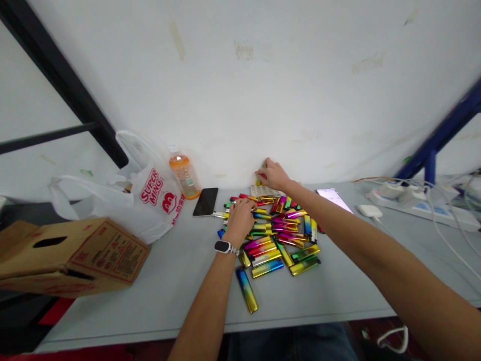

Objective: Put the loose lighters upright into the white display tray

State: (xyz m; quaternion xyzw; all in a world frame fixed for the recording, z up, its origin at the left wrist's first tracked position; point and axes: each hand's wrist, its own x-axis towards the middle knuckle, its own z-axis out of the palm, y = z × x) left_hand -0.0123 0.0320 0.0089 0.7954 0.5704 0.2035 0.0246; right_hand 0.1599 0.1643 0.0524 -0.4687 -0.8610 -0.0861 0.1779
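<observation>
The bare left hand (241, 215) touches slim, shiny multicoloured lighters (267, 257); the bare right hand (275, 175), just above a pale, gridded tray (265, 191), holds a small colourful object (260, 179) (partly hidden from view).

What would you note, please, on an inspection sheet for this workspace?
Surface: flat grey tabletop; spills: nothing seen.
Work items: shiny, metallic-coloured oblong lighters, loosely piled; one blue-and-gold lighter nearest the front edge; pale gridded tray by the wall.
Clutter: flat black phone, orange plastic bottle, white plastic bag with red print, brown cardboard box, bright-screened phone.
Hands: left hand at the pile; right hand by the tray, grip unclear.
Cables: white cables around a white plastic power strip, right side.
Surroundings: marked white wall; black metal bars left, blue metal frame right.
</observation>
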